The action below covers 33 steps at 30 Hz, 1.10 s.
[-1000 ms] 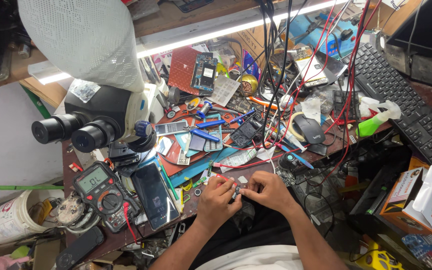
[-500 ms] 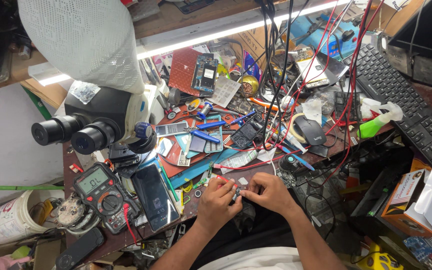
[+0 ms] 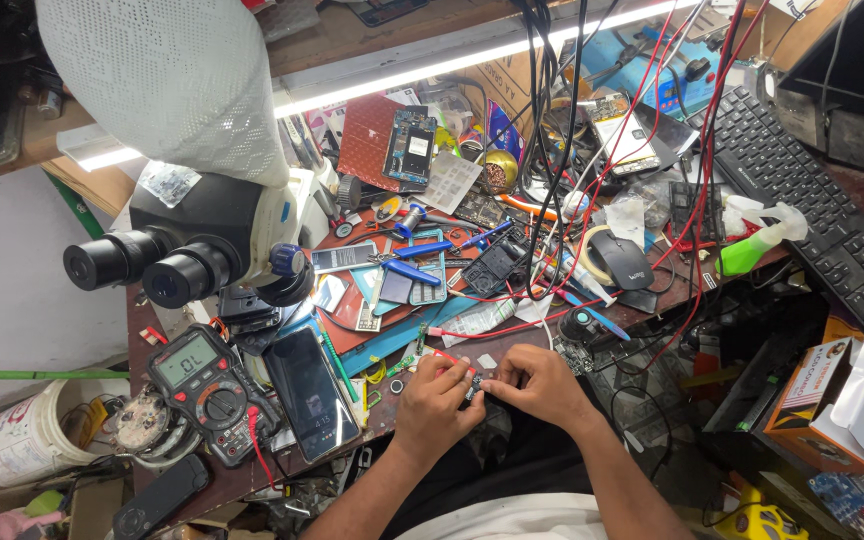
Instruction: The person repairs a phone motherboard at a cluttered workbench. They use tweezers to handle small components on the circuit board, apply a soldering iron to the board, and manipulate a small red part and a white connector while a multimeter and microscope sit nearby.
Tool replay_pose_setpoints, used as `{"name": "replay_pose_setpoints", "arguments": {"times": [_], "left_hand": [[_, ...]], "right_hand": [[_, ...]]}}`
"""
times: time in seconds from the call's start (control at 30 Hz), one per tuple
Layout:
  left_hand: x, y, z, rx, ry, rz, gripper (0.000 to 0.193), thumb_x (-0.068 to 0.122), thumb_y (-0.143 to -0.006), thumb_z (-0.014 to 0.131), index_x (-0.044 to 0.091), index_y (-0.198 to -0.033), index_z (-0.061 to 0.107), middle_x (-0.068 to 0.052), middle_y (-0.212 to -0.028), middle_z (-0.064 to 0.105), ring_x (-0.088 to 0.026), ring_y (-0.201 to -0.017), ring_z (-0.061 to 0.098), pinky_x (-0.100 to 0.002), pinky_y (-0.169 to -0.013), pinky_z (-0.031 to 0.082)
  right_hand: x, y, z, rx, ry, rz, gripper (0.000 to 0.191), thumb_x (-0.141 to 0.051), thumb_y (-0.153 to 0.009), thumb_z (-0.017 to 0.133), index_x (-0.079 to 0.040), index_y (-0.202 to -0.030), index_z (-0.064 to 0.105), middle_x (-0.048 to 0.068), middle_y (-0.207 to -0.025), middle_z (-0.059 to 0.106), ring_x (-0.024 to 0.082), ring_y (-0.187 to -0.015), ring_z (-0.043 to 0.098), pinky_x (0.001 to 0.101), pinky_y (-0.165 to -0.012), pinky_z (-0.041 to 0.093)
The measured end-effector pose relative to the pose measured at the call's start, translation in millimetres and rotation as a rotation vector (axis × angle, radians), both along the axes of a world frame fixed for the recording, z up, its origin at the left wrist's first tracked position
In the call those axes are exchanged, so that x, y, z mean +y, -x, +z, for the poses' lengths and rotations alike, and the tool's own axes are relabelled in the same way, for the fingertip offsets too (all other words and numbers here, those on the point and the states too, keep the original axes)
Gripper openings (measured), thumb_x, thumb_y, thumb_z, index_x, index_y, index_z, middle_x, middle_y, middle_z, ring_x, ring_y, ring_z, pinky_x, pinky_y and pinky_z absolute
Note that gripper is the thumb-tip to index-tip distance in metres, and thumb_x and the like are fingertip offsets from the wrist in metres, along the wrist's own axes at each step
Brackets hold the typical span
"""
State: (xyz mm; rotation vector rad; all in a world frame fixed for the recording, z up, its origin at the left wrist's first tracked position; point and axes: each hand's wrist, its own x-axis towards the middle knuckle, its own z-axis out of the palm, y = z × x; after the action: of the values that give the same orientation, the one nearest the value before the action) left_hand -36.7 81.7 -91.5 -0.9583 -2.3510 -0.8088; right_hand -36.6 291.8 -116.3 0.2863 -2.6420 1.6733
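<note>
The person is sitting at a very messy table point(image 3: 252, 470) and working on something tiny. Both hands are meeting at the front edge of the table. The left hand point(image 3: 434, 405) and the right hand point(image 3: 542, 385) are pinching a small dark part point(image 3: 474, 388) between the fingertips. Each grip is narrow and closed on that little part. It is too small to tell just what it is.

The part is sitting right between the two hands, just above the table edge, close to the person's body. A thin red wire point(image 3: 492, 328) is lying just beyond the hands.

Other things are lying near. A dark phone point(image 3: 312, 392) is lying flat to the left of the left hand. A meter with a red edge point(image 3: 207, 385) is sitting beside the phone. A big microscope point(image 3: 202, 245) is standing over the left side of the table. A black mouse point(image 3: 620, 262) and a black keyboard point(image 3: 812, 210) are well apart on the right.

The work looks like it is in the middle. The small part is picked up and held, but nothing near the hands is showing that it is finished. It is not under the microscope.
</note>
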Motion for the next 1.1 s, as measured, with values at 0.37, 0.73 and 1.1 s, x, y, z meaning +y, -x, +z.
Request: {"name": "replay_pose_setpoints", "arguments": {"times": [0.37,0.73,1.1], "left_hand": [[-1.0,-0.8,0.2,0.009,0.000,-0.002,0.032,0.015,-0.069,0.083,-0.004,-0.094,0.077,-0.010,-0.109,0.075,-0.025,-0.099,0.064,-0.037,-0.083,0.056],[-1.2,-4.8,2.4,0.018,-0.018,-0.006,0.032,0.016,-0.068,0.083,-0.004,-0.092,0.076,-0.010,-0.108,0.076,-0.025,-0.099,0.065,-0.037,-0.083,0.057],[-1.9,-7.5,-3.1,0.015,-0.023,-0.023,0.034,0.016,-0.068,0.083,-0.004,-0.094,0.076,-0.009,-0.107,0.076,-0.024,-0.098,0.065,-0.037,-0.082,0.057]], "right_hand": [[-0.5,0.5,-0.7,-0.004,0.005,0.009,0.034,-0.024,-0.077,0.088,-0.004,-0.067,0.063,0.001,-0.065,0.063,0.008,-0.054,0.059,0.0254,-0.049,0.048],[-0.1,-1.4,-0.3,0.016,-0.001,0.004,0.038,-0.027,-0.076,0.089,-0.003,-0.066,0.062,0.002,-0.062,0.061,0.010,-0.054,0.057,0.0274,-0.050,0.046],[-1.2,-5.0,6.5,0.036,0.019,0.007,0.037,-0.026,-0.075,0.089,-0.003,-0.066,0.061,0.001,-0.063,0.061,0.009,-0.054,0.057,0.0271,-0.050,0.046]]}}
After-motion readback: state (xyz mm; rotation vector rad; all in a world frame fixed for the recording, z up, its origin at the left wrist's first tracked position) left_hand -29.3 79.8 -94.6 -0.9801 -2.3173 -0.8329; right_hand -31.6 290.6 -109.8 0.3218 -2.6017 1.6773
